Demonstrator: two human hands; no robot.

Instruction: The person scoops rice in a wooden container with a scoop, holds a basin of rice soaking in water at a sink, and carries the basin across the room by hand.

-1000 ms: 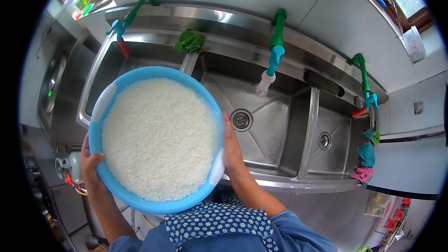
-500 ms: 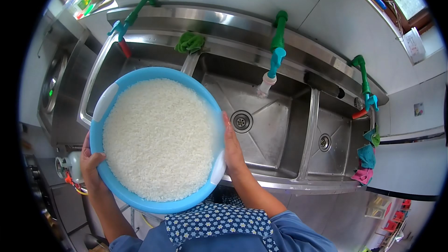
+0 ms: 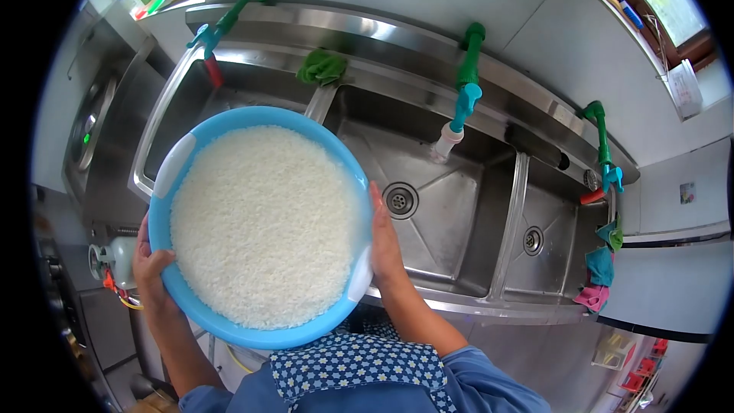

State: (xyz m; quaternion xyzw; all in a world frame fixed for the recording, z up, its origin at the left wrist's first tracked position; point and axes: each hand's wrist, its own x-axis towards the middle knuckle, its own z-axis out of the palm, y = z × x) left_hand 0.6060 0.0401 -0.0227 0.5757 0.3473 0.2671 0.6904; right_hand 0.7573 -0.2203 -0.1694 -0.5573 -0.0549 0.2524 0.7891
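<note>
Head view: full load, so probably heavy; plastic looks fairly stiff, maybe slick if wet. Best hold: opposite white grips [image 3: 174,164], kept level. Blue basin [image 3: 267,338], round, white rice [image 3: 264,229] spread broadly inside. Held between both hands before the sink [image 3: 451,241]. Left hand [image 3: 155,266] clasps rim, thumb over; right hand [image 3: 387,243] braces opposite side, fingers extended.

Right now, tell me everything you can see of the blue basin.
The basin is round, light blue and looks plastic, with white grips on opposite sides of its rim. White rice covers its whole inside. It looks roughly level, mouth up, overlapping the left sink and middle sink in view. The left hand and right hand hold its sides. Its underside is hidden.
</note>
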